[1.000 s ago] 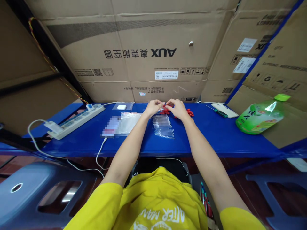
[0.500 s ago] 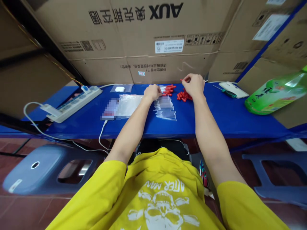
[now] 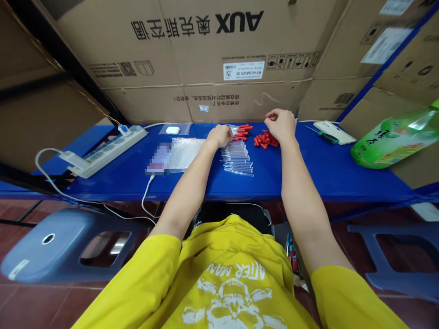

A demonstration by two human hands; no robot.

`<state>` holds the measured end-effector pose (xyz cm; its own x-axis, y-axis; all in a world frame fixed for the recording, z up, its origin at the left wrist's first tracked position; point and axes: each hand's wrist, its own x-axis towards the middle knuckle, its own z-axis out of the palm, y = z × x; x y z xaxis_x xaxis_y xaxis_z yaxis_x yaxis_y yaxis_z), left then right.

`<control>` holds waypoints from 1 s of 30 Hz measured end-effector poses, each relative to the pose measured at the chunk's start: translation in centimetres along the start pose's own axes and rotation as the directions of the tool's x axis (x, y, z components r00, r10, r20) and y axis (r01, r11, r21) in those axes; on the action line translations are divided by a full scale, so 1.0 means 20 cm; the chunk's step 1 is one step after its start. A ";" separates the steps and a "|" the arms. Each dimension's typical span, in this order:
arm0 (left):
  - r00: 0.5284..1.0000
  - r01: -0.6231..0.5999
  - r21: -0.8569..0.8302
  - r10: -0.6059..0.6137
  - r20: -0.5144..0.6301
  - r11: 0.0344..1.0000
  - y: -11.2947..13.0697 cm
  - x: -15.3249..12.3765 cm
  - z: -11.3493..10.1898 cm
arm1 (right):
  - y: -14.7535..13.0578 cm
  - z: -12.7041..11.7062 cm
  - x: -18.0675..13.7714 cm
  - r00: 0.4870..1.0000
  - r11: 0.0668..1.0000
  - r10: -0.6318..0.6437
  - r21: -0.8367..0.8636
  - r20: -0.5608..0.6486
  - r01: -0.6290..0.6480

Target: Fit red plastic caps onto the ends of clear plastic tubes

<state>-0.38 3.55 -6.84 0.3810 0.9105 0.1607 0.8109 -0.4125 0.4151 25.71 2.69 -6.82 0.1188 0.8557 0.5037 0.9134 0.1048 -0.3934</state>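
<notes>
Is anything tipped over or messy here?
The green bottle at the right lies on its side instead of standing. Red caps sit in a loose heap by the right hand.

Clear glossy plastic tubes (image 3: 237, 157) lie on a smooth blue tabletop (image 3: 318, 171).

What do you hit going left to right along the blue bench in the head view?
Power strip → clear plastic bags → left hand → right hand, fingers pinching a red cap → white flat device → green bottle. Clear tubes and loose red caps overlap the hands, so omitted.
</notes>
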 end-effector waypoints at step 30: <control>0.884 -0.196 -0.545 -0.094 -0.459 0.815 0.13 -0.01 -0.07 | -0.08 -0.07 -0.06 0.988 0.992 0.129 -0.014 0.086 -0.129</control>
<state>1.01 2.44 -4.57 0.0563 0.8562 0.5135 0.3447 -0.4994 0.7949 24.71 0.71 -5.79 0.2019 0.9026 0.3802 0.8960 -0.0135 -0.4438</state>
